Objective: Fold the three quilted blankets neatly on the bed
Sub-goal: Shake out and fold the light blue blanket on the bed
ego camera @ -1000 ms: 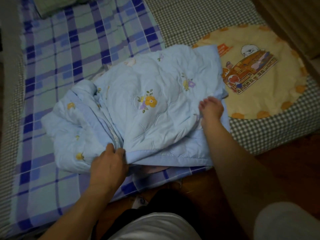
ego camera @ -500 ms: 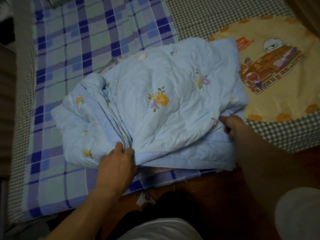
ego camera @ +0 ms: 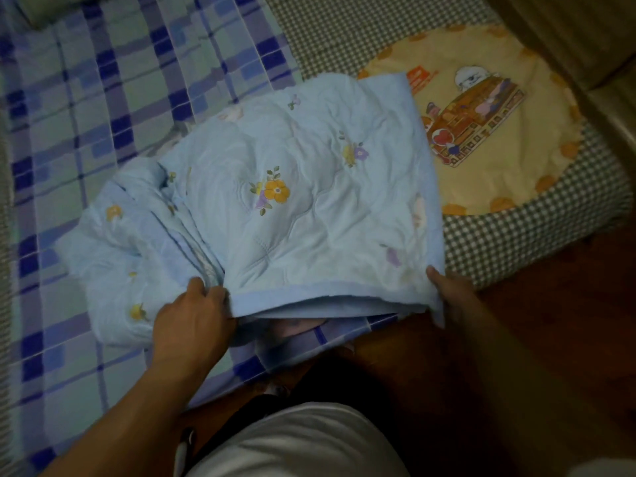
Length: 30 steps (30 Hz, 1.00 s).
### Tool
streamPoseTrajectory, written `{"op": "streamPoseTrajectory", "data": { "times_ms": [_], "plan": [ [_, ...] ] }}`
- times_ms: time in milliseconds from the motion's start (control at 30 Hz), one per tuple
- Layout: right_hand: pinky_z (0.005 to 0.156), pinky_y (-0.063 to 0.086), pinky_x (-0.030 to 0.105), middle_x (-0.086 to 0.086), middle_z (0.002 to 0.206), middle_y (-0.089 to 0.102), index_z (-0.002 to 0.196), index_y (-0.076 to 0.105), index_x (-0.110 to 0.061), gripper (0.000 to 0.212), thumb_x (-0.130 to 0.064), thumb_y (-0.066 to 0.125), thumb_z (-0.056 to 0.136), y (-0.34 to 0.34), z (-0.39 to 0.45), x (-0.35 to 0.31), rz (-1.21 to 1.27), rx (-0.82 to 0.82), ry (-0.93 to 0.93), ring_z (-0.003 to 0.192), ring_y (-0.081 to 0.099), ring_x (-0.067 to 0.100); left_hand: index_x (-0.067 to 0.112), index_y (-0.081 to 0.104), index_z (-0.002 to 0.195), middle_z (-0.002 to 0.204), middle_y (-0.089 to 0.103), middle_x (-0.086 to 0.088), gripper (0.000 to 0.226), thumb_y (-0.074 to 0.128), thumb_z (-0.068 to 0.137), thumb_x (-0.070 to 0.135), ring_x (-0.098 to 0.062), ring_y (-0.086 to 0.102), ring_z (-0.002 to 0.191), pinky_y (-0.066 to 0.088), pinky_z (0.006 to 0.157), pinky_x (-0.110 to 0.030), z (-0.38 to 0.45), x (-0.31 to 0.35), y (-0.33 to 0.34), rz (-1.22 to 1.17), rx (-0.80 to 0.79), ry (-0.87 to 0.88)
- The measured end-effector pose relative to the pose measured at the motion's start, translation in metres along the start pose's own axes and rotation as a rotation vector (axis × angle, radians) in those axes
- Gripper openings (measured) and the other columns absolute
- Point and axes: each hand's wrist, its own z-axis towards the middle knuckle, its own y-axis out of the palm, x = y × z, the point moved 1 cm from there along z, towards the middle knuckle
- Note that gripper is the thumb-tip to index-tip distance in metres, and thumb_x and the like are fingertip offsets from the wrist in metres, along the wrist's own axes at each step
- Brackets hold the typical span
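A light blue quilted blanket (ego camera: 303, 201) with yellow and purple flowers lies partly folded on the bed, its left part bunched in creases. My left hand (ego camera: 192, 321) grips the near edge at the folded layers' left corner. My right hand (ego camera: 447, 290) holds the near right corner, fingers tucked under the fabric. The near hem is lifted slightly off the bed. No other quilted blanket is clearly in view.
A blue and green checked sheet (ego camera: 103, 98) covers the bed's left side. A small-check grey cover (ego camera: 516, 242) lies to the right, with a round yellow cartoon cushion (ego camera: 499, 132) on it. A reddish wooden floor (ego camera: 550, 321) runs along the bed's near edge.
My right hand slid from the blanket's right side down to the near right corner. The top layer now lies flatter and squarer. My left hand kept its grip.
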Motion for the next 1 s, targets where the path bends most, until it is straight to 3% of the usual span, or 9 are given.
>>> {"op": "streamPoseTrajectory", "data": {
  "times_ms": [67, 133, 233, 333, 467, 667, 800, 900, 1000],
  "plan": [
    [0.089, 0.054, 0.043, 0.009, 0.134, 0.06, 0.132, 0.059, -0.01, 0.08, -0.058, 0.078, 0.071, -0.005, 0.023, 0.047, 0.151, -0.011, 0.103, 0.116, 0.06, 0.031, 0.012, 0.063, 0.075, 0.076, 0.049, -0.012, 0.027, 0.085, 0.062, 0.021, -0.033, 0.056, 0.046, 0.036, 0.046, -0.031, 0.001, -0.001, -0.002, 0.015, 0.012, -0.009],
    [0.078, 0.052, 0.036, 0.005, 0.121, 0.062, 0.127, 0.061, -0.014, 0.048, -0.044, 0.064, 0.09, 0.012, -0.016, 0.051, 0.301, 0.022, 0.227, 0.106, 0.06, 0.025, 0.012, 0.062, 0.073, 0.074, 0.047, -0.01, 0.025, 0.083, 0.064, 0.022, -0.032, 0.054, 0.045, 0.035, 0.046, -0.03, 0.002, -0.001, -0.003, 0.015, 0.033, -0.02],
    [0.09, 0.048, 0.036, 0.006, 0.111, 0.061, 0.115, 0.062, -0.018, 0.023, -0.032, 0.056, 0.098, 0.033, -0.031, 0.064, 0.545, -0.031, 0.299, 0.101, 0.059, 0.021, 0.012, 0.062, 0.075, 0.075, 0.046, -0.009, 0.023, 0.08, 0.07, 0.026, -0.033, 0.054, 0.047, 0.039, 0.045, -0.032, 0.0, 0.001, -0.005, 0.013, 0.051, -0.028],
    [0.098, 0.047, 0.034, 0.008, 0.126, 0.058, 0.11, 0.062, -0.014, 0.021, -0.03, 0.058, 0.098, 0.048, -0.033, 0.068, 0.767, -0.014, 0.342, 0.118, 0.055, 0.022, 0.012, 0.062, 0.075, 0.075, 0.047, -0.009, 0.023, 0.079, 0.072, 0.027, -0.033, 0.055, 0.047, 0.04, 0.046, -0.033, 0.0, 0.0, -0.008, 0.01, 0.053, -0.039],
    [0.092, 0.047, 0.032, 0.004, 0.126, 0.06, 0.114, 0.06, -0.008, 0.019, -0.018, 0.049, 0.102, 0.055, -0.032, 0.075, 0.934, 0.053, 0.344, 0.1, 0.059, 0.018, 0.012, 0.063, 0.078, 0.076, 0.046, -0.008, 0.021, 0.076, 0.077, 0.029, -0.033, 0.055, 0.049, 0.04, 0.047, -0.032, -0.002, 0.002, -0.009, 0.001, 0.068, -0.058],
    [0.105, 0.041, 0.044, 0.015, 0.124, 0.06, 0.135, 0.051, -0.01, 0.037, -0.024, 0.049, 0.101, 0.047, -0.041, 0.074, 0.952, 0.097, 0.248, 0.102, 0.059, 0.03, 0.014, 0.062, 0.084, 0.079, 0.045, -0.007, 0.024, 0.074, 0.08, 0.034, -0.034, 0.058, 0.053, 0.043, 0.048, -0.034, -0.007, 0.003, -0.006, -0.001, 0.052, -0.076],
    [0.12, 0.018, 0.05, 0.048, 0.12, 0.039, 0.154, 0.009, -0.044, 0.05, -0.028, 0.013, 0.107, 0.036, -0.04, 0.08, 0.822, -0.052, 0.282, 0.111, 0.034, 0.062, 0.014, 0.062, 0.084, 0.08, 0.045, -0.006, 0.02, 0.073, 0.079, 0.03, -0.034, 0.059, 0.054, 0.044, 0.048, -0.035, -0.007, 0.005, -0.004, 0.012, 0.032, -0.091],
    [0.094, 0.051, 0.036, 0.019, 0.136, 0.056, 0.141, 0.047, -0.014, 0.038, -0.019, 0.044, 0.103, 0.04, -0.05, 0.073, 0.916, -0.103, 0.126, 0.115, 0.057, 0.031, 0.012, 0.063, 0.082, 0.079, 0.047, -0.009, 0.019, 0.074, 0.078, 0.027, -0.034, 0.058, 0.052, 0.044, 0.047, -0.035, -0.007, 0.005, -0.003, 0.0, 0.04, -0.084],
    [0.094, 0.053, 0.027, 0.002, 0.127, 0.064, 0.142, 0.046, -0.016, 0.047, -0.009, 0.057, 0.096, 0.04, -0.047, 0.05, 0.828, -0.322, -0.031, 0.115, 0.062, 0.011, 0.012, 0.064, 0.083, 0.08, 0.048, -0.008, 0.019, 0.074, 0.078, 0.028, -0.033, 0.058, 0.052, 0.041, 0.047, -0.033, -0.006, 0.004, -0.002, 0.001, 0.046, -0.071]
  ]
}}
